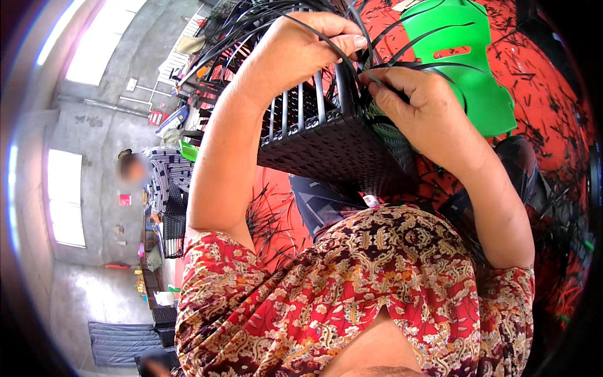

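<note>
Both hands work at the upper corner of a black woven basket. The basket is positioned between the forearms, above the lap, with one corner turned toward the person. It stands tilted; parallel bars run along its upper left portion, and close weave covers the sides below.

Left hand: located above the basket corner. Thumb and index finger are pressed together, pinching a black strip. The other fingers are curled.

Right hand: located just to the right of the same corner. Thumb and index finger are closed on a strip at the weave. The exact number of strips in this grip cannot be told, as the fingers and overlapping strips probably conceal part of it.

Loose strips fan out to the upper left of the basket; others curve right, across a green chair. The chair has a slot through its upper part and stands beyond the right hand. Black scraps are scattered over the red floor.

At the left, a co-worker in patterned clothing is near a second black woven piece. A grey wall with bright windows stands behind.
</note>
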